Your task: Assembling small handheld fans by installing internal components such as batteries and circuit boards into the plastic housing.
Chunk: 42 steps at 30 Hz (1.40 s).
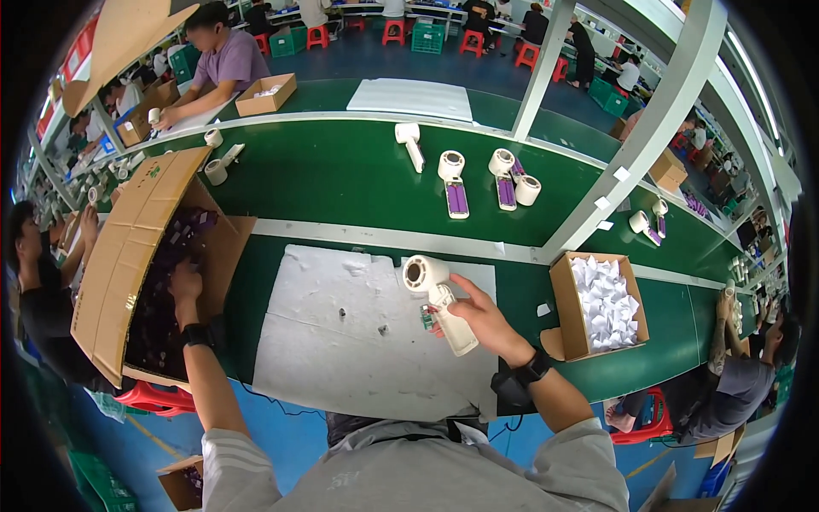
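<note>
My right hand [488, 322] grips a white handheld fan housing [459, 331] above the mat, its round head [425, 273] tipped to the upper left. A small green circuit board [426, 317] shows beside the handle near my fingers. My left hand [185, 282] reaches into a tilted cardboard box [115, 282] on the left, among many dark purple pieces [158, 311] that look like wrapped battery packs. Its fingertips are hidden there, so whether it holds one is unclear.
A white foam mat [324, 367] with small dark holes lies before me. Right of it stands a carton [578, 346] of folded white papers. On the green conveyor [333, 188], several fans with purple packs [458, 198] rest beyond a metal rail [384, 240]. A slanted post [627, 162] rises at right. Co-workers sit nearby.
</note>
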Each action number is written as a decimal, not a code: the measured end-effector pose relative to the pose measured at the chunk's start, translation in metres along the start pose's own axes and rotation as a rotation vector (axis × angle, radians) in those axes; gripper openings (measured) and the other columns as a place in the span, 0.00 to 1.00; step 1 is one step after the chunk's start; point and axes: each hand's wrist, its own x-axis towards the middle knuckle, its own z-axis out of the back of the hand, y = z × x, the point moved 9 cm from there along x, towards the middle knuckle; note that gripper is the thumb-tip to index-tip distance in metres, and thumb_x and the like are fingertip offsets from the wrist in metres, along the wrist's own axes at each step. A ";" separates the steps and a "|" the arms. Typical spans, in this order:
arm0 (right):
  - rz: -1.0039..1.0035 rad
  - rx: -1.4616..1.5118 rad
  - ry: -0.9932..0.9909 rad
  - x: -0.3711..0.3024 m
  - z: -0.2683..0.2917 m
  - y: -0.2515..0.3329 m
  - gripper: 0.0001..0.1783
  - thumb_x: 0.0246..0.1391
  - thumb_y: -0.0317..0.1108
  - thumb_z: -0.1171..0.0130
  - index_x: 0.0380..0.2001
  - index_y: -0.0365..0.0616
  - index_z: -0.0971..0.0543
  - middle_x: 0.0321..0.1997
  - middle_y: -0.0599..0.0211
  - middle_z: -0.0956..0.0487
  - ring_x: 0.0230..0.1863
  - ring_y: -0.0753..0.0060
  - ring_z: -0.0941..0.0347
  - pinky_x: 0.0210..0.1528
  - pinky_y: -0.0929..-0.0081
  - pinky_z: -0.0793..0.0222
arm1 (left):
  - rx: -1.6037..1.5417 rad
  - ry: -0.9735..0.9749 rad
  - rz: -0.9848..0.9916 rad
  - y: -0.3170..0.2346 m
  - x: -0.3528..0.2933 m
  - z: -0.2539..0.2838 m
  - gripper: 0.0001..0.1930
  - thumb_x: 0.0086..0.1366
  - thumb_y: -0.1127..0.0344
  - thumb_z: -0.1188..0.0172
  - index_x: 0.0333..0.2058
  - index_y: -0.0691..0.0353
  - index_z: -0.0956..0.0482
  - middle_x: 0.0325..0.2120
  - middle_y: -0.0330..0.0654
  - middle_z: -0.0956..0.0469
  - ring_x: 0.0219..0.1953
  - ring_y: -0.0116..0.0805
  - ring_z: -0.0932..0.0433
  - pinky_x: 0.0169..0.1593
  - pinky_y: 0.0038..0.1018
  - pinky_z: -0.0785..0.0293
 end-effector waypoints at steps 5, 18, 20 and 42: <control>0.111 -0.605 0.000 0.009 -0.002 -0.006 0.34 0.58 0.28 0.48 0.67 0.41 0.46 0.37 0.55 0.21 0.32 0.65 0.22 0.36 0.72 0.28 | -0.426 -0.206 -0.515 -0.059 -0.042 0.027 0.18 0.67 0.64 0.49 0.51 0.66 0.24 0.40 0.49 0.18 0.43 0.45 0.20 0.48 0.33 0.26; 0.234 0.357 -0.254 -0.011 0.001 0.017 0.18 0.57 0.35 0.41 0.48 0.42 0.28 0.22 0.72 0.26 0.21 0.77 0.30 0.24 0.77 0.35 | -0.986 0.611 -1.159 -0.330 -0.355 0.071 0.28 0.65 0.59 0.39 0.60 0.63 0.35 0.53 0.54 0.35 0.57 0.44 0.34 0.60 0.38 0.36; 0.159 0.256 -0.341 -0.008 0.032 0.001 0.14 0.56 0.34 0.41 0.44 0.43 0.28 0.22 0.73 0.28 0.20 0.81 0.34 0.23 0.81 0.40 | -0.650 0.519 -1.092 -0.328 -0.359 0.038 0.31 0.61 0.61 0.36 0.61 0.58 0.36 0.51 0.53 0.36 0.55 0.49 0.35 0.60 0.41 0.38; 0.508 -0.746 -0.250 -0.009 0.002 0.016 0.21 0.45 0.21 0.33 0.41 0.43 0.30 0.38 0.64 0.22 0.34 0.72 0.29 0.37 0.75 0.31 | -0.940 1.103 -0.862 -0.335 -0.316 -0.054 0.17 0.55 0.78 0.35 0.44 0.60 0.22 0.33 0.43 0.21 0.34 0.36 0.21 0.40 0.27 0.23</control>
